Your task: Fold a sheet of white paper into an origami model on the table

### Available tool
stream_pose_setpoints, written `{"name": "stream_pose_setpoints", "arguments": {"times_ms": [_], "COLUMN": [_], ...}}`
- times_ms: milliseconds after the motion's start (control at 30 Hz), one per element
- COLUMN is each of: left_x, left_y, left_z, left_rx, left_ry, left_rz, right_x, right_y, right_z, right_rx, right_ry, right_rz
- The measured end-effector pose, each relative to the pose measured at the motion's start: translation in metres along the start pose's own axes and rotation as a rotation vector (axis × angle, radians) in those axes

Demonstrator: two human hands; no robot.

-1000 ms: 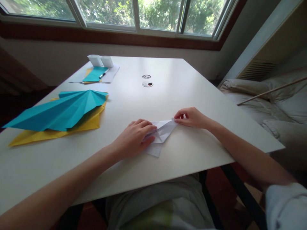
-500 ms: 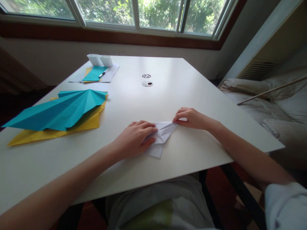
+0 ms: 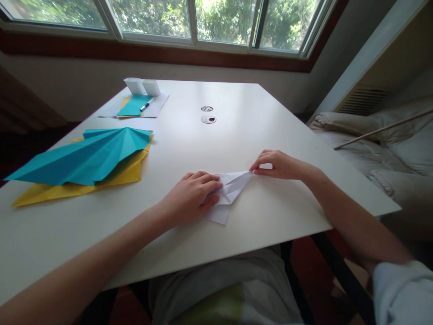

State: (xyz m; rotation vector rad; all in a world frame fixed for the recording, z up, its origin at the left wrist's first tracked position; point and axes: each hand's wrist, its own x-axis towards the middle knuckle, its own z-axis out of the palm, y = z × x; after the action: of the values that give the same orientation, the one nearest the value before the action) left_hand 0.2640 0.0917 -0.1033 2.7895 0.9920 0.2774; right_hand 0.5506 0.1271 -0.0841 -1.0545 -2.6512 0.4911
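A folded white paper (image 3: pixel 230 192) lies on the white table (image 3: pixel 237 135) near its front edge. My left hand (image 3: pixel 191 196) presses flat on the paper's left part, with fingers together over a fold. My right hand (image 3: pixel 279 164) pinches the paper's pointed right tip between thumb and fingers. Part of the paper is hidden under my left palm.
A pleated teal sheet (image 3: pixel 84 155) rests on a yellow sheet (image 3: pixel 77 183) at the left. Farther back are a small teal paper (image 3: pixel 135 104), a pen (image 3: pixel 145 106) and two white cups (image 3: pixel 142 85). Two round cable holes (image 3: pixel 208 115) sit mid-table. A sofa (image 3: pixel 382 149) stands right.
My right hand has slid a little to the right along the paper's tip. My left hand stays pressed on the paper.
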Motion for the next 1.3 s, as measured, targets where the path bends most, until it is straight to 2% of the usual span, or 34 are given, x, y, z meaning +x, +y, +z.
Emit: {"name": "stream_pose_setpoints", "arguments": {"times_ms": [267, 400, 500, 600, 733, 900, 1133, 1300], "left_x": [0.002, 0.007, 0.011, 0.013, 0.015, 0.018, 0.018, 0.018], "left_y": [0.004, 0.009, 0.011, 0.013, 0.013, 0.014, 0.014, 0.015], "left_z": [-0.002, -0.002, 0.000, 0.002, 0.004, 0.006, 0.009, 0.009], "left_rx": [0.059, 0.145, 0.105, 0.014, -0.020, -0.010, -0.012, -0.046], "left_ry": [0.053, 0.078, 0.067, 0.057, 0.088, 0.111, 0.116, 0.127], "left_rz": [-0.015, -0.003, 0.046, 0.056, -0.001, -0.026, -0.037, -0.072], "right_x": [0.003, 0.004, 0.004, 0.004, 0.001, 0.000, 0.002, 0.005], "right_y": [0.005, -0.004, -0.011, -0.011, -0.003, -0.003, -0.010, -0.012], "right_z": [0.008, 0.008, 0.007, 0.006, 0.003, -0.002, 0.007, 0.012], "right_rx": [0.004, -0.062, -0.130, -0.111, -0.001, 0.012, 0.065, 0.044], "right_ry": [-0.016, -0.021, -0.022, -0.040, -0.085, -0.024, -0.093, -0.052], "right_rz": [-0.062, -0.114, -0.127, -0.108, -0.044, -0.018, -0.035, -0.012]}}
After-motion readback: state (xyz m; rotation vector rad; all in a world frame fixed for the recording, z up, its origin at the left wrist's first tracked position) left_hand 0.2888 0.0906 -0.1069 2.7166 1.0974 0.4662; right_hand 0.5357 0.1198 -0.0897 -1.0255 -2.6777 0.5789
